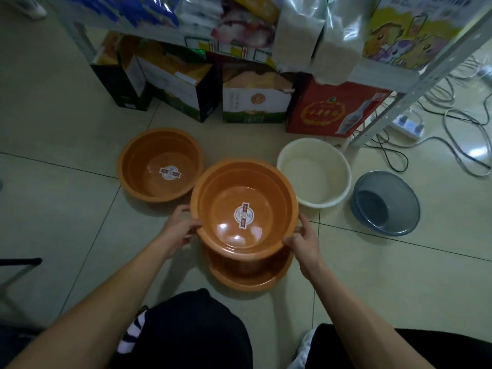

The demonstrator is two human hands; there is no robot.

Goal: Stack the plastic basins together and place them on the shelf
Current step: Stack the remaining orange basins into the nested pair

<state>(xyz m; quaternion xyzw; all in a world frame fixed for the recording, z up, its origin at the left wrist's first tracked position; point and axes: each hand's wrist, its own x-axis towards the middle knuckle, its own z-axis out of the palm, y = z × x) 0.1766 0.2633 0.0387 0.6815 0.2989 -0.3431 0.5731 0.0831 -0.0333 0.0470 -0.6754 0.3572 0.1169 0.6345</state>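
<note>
Both my hands hold an orange plastic basin (pixel 243 206) by its rim, my left hand (pixel 181 225) on the left edge and my right hand (pixel 303 239) on the right edge. It hangs just above a second orange basin (pixel 250 279) resting on the floor, partly hidden beneath it. A third orange basin (pixel 159 165) sits on the tiles to the left. A white basin (pixel 314 173) stands to the right, and a grey-blue basin (pixel 384 203) lies tilted further right. The metal shelf (pixel 415 83) stands behind them.
Cardboard boxes (pixel 255 94) and a red gift box (pixel 330 110) line the floor under the shelf. Packaged goods (pixel 239 20) fill the shelf board above. A power strip (pixel 407 126) and loose cables (pixel 458 145) lie at the right. My knees (pixel 191 334) are at the bottom.
</note>
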